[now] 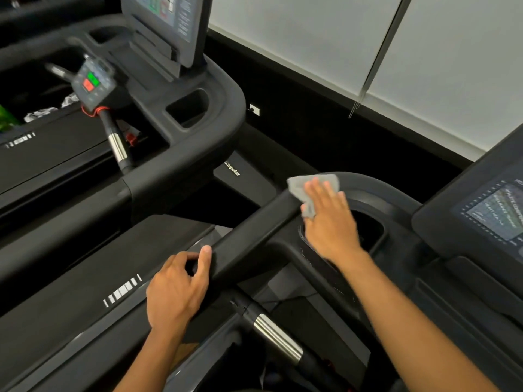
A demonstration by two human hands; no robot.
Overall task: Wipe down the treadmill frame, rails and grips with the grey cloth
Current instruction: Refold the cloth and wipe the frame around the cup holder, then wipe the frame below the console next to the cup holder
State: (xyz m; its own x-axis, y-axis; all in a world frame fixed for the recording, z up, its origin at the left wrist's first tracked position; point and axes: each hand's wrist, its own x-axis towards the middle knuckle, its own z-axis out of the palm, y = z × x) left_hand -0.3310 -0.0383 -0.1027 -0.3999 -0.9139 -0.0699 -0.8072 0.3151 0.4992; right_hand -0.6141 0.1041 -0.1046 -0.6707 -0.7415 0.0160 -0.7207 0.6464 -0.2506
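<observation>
Left of the side rail [254,230], well apart across a dark gap, stands a neighbouring treadmill [198,142] with a control pod [93,82] showing one red and one green button; none of it is in the way. At the near end of the rail the left hand [177,290] wraps its fingers round the black bar, thumb on top, seemingly for balance. Below the rail, just right of that hand, a chrome pulse grip [278,339] slants downward with nothing touching it. At the far end of the rail, where it bends into the top of the frame, lies the grey cloth [295,188], pinned under the right hand [329,224], whose fingers lie straight and flat on it rather than curled round it. The cloth looks light, soft and limp, bunched at its edges. It should slide easily under a spread palm over its middle, but would likely fold up if pushed by a corner. Right of the rail's bend a cup recess [373,233] dips beside the wrist, a hollow where the cloth could catch. Further right stands the lit console screen [492,213], which a stray wipe might press.
</observation>
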